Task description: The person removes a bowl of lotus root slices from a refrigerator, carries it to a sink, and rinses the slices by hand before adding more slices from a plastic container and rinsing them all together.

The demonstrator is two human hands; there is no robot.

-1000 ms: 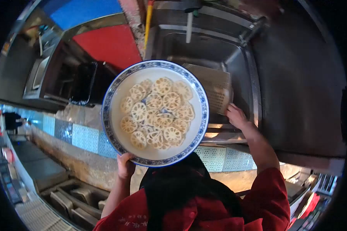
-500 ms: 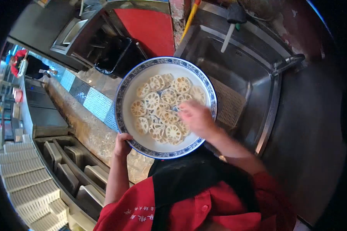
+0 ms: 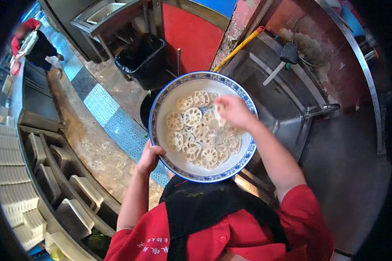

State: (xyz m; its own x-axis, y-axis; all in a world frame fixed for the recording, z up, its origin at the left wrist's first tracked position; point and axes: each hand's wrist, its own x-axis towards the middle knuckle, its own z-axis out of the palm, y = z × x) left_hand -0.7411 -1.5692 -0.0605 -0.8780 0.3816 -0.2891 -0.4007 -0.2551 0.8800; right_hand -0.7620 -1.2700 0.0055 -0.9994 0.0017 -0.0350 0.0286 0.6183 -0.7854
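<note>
A white bowl (image 3: 161,126) with a blue patterned rim is held up in front of my body. Several lotus root slices (image 3: 192,116) lie inside it, wet or in water. My left hand (image 3: 150,157) grips the lower left rim, thumb on top. Over the upper right part of the bowl, my right hand (image 3: 233,111) is closed, its fingers pinching a pale slice (image 3: 219,114); its fingertips are partly blurred.
A metal sink (image 3: 265,104) with a faucet (image 3: 324,109) is at the right. Behind the bowl stands a black-lined bin (image 3: 146,65). Stacked pale trays (image 3: 8,174) and slotted bins are at the left. A person (image 3: 32,45) stands far off at the upper left.
The view has turned, and the bowl now appears farther right, away from over the sink. My right hand has moved up within the bowl, and a pale slice now shows at its fingers.
</note>
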